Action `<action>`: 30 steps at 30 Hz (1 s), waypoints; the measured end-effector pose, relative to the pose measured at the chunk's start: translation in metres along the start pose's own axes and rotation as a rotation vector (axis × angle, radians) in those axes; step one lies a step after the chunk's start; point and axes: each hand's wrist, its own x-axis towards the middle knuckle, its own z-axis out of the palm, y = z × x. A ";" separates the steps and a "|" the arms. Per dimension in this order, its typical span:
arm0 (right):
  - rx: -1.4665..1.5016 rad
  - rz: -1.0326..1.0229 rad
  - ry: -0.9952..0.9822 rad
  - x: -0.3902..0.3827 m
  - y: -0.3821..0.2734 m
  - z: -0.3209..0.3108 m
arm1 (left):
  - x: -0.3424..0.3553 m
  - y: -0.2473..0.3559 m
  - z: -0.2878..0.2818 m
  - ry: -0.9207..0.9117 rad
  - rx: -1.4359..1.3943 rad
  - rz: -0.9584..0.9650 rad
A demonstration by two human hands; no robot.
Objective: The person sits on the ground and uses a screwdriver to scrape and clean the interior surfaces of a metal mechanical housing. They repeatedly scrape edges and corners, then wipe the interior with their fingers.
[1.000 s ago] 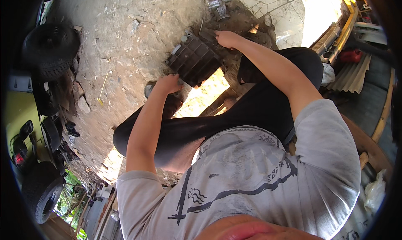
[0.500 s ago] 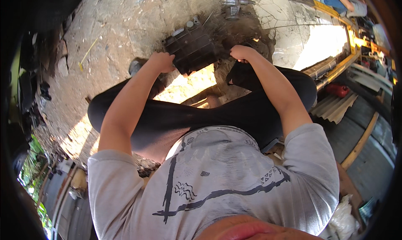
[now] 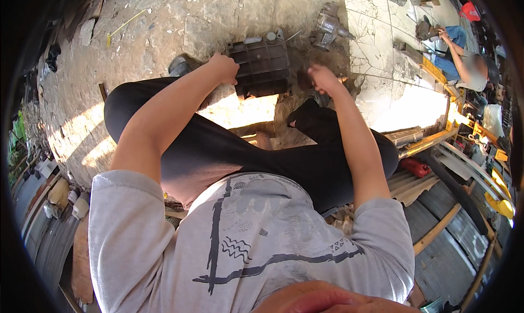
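A dark, ribbed, box-shaped metal casing (image 3: 262, 67) stands on the dirt ground in front of my crossed legs. At its left side my left hand (image 3: 222, 68) is closed on the edge, fingers curled and partly hidden. Just right of the casing, my right hand (image 3: 323, 79) is closed and raised a little, apart from it. Beside those fingers is a dark, blurred shape (image 3: 304, 79), possibly held; its kind cannot be made out. Beyond the right hand a greyish metal machine part (image 3: 328, 28) with a protruding shaft lies on the ground.
Pale cracked tiles (image 3: 376, 56) cover the ground at the right. A yellow metal frame (image 3: 436, 135) runs along that side, with a red container (image 3: 416, 167) near it. Another person (image 3: 464, 56) sits at the far right. Corrugated sheets (image 3: 415, 190) lie nearer.
The view has shifted, bringing the other person more fully into sight. My right hand has moved slightly away from the casing's right side; my left hand stays at its left edge.
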 end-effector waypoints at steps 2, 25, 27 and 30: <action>-0.429 0.095 -0.269 0.011 0.008 0.005 | 0.001 0.004 -0.002 0.017 0.009 0.024; -0.289 -0.127 0.088 0.017 -0.007 -0.006 | -0.006 0.000 0.016 -0.033 0.015 0.014; -0.171 -0.286 0.330 0.014 0.001 -0.011 | -0.002 0.004 0.001 0.004 0.002 0.011; -0.220 -0.006 0.002 -0.016 -0.049 0.007 | -0.003 0.002 0.025 0.058 -0.047 0.012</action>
